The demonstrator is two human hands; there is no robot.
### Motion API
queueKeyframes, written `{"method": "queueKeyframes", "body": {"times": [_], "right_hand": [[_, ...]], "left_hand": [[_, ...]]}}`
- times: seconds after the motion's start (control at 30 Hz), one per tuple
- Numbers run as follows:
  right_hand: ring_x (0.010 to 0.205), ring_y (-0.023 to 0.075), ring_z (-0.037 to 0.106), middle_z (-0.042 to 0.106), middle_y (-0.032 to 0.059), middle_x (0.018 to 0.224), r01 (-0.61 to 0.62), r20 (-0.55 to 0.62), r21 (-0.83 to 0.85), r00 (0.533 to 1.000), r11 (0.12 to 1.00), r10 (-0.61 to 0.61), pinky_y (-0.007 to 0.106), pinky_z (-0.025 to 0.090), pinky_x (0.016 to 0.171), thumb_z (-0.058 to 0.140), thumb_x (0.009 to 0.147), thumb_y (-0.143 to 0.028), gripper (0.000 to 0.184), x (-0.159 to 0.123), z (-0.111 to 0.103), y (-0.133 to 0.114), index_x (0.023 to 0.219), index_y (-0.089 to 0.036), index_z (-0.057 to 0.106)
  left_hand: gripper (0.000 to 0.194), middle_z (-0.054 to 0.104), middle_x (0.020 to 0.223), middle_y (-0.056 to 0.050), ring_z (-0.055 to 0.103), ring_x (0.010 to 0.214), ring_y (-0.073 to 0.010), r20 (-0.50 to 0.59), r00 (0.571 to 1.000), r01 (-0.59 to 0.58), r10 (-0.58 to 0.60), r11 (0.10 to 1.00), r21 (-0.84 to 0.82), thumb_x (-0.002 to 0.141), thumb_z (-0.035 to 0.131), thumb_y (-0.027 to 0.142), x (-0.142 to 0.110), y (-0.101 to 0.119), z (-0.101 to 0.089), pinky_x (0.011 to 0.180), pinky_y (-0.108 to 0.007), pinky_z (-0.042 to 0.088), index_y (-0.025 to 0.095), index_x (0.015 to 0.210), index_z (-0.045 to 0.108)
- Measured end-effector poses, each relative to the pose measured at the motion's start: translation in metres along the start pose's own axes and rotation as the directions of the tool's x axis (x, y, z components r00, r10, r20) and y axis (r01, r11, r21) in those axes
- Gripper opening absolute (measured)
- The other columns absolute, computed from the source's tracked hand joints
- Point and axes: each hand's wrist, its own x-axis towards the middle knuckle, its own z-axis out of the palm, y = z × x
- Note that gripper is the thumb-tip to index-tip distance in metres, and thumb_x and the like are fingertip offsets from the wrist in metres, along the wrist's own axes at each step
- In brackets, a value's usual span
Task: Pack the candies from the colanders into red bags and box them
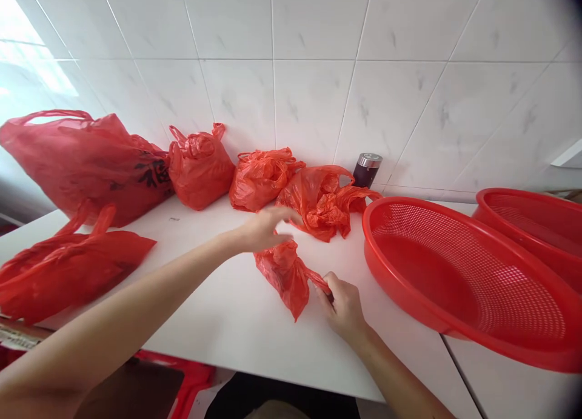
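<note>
Beside two red baskets [427,273], the right hand [344,305] grips one red bag [284,272].

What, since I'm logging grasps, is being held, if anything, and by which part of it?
The right grip holds the small red plastic bag by its narrow, gathered end; the left grip is open, with no hold visible.

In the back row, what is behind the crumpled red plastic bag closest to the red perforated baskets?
Behind the bag, a dark, silver-lidded cylindrical container shows its upper part before the white tiled wall; its base is covered.
</note>
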Motion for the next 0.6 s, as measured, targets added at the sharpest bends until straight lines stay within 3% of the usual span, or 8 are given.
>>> {"method": "queueKeyframes", "body": {"times": [0.07, 0.13, 0.27, 0.33, 0.47, 0.6], "right_hand": [[0.046, 0.0077, 0.029, 0.031, -0.0077, 0.055, -0.052, -0.003, 0.021, 0.999, 0.998, 0.052, 0.020, 0.026, 0.045, 0.043, 0.090, -0.017, 0.022, 0.000, -0.003, 0.000, 0.072, -0.022, 0.031], [0.047, 0.0082, 0.033, 0.036, -0.0072, 0.055, -0.116, 0.026, 0.037, 0.993, 0.993, 0.115, 0.019, 0.029, 0.045, 0.045, 0.090, -0.021, 0.021, 0.001, -0.007, -0.002, 0.072, -0.022, 0.035], [0.046, 0.0095, 0.045, 0.051, -0.0065, 0.060, -0.253, 0.106, 0.080, 0.964, 0.964, 0.245, 0.019, 0.038, 0.047, 0.051, 0.090, -0.033, 0.010, 0.001, -0.012, -0.006, 0.091, -0.024, 0.048], [0.046, 0.0102, 0.047, 0.053, -0.0063, 0.061, -0.310, 0.104, 0.102, 0.948, 0.945, 0.300, 0.020, 0.041, 0.047, 0.052, 0.090, -0.039, 0.017, 0.001, -0.013, -0.006, 0.098, -0.025, 0.049], [0.047, 0.0115, 0.046, 0.049, -0.0059, 0.058, -0.373, 0.110, 0.091, 0.925, 0.923, 0.363, 0.021, 0.041, 0.047, 0.049, 0.090, -0.047, 0.022, 0.002, -0.013, -0.005, 0.093, -0.026, 0.051], [0.047, 0.0119, 0.045, 0.048, -0.0057, 0.057, -0.385, 0.140, 0.084, 0.918, 0.919, 0.371, 0.021, 0.041, 0.046, 0.046, 0.090, -0.049, 0.024, 0.001, -0.012, -0.007, 0.090, -0.026, 0.051]], "left_hand": [[0.028, 0.067, 0.106, 0.000, 0.059, 0.101, -0.0195, 0.264, 0.959, -0.114, 0.101, 0.993, 0.035, 0.073, 0.067, 0.024, -0.010, 0.007, 0.008, 0.089, -0.029, 0.044, 0.026, 0.102, 0.066], [0.020, 0.068, 0.095, 0.000, 0.060, 0.090, -0.0196, 0.358, 0.931, -0.118, 0.077, 0.989, 0.094, 0.074, 0.064, 0.023, -0.021, 0.007, 0.008, 0.084, -0.031, 0.043, 0.026, 0.094, 0.066], [0.009, 0.061, 0.083, 0.000, 0.054, 0.074, -0.0177, 0.150, 0.980, 0.097, -0.127, 0.976, 0.197, 0.077, 0.055, 0.025, -0.054, 0.000, -0.021, 0.068, -0.029, 0.040, 0.022, 0.085, 0.056], [0.011, 0.056, 0.077, 0.001, 0.050, 0.067, -0.0161, 0.027, 0.968, 0.238, -0.249, 0.950, 0.202, 0.081, 0.052, 0.031, -0.076, -0.007, -0.042, 0.059, -0.027, 0.037, 0.021, 0.085, 0.049], [0.029, 0.050, 0.069, 0.004, 0.047, 0.058, -0.0132, -0.092, 0.883, 0.466, -0.460, 0.882, 0.066, 0.082, 0.051, 0.049, -0.124, -0.031, -0.078, 0.050, -0.023, 0.036, 0.021, 0.084, 0.043], [0.038, 0.051, 0.066, 0.004, 0.047, 0.058, -0.0133, -0.161, 0.725, 0.667, -0.670, 0.741, -0.077, 0.068, 0.066, 0.053, -0.166, -0.064, -0.102, 0.052, -0.023, 0.035, 0.020, 0.081, 0.052]]}}
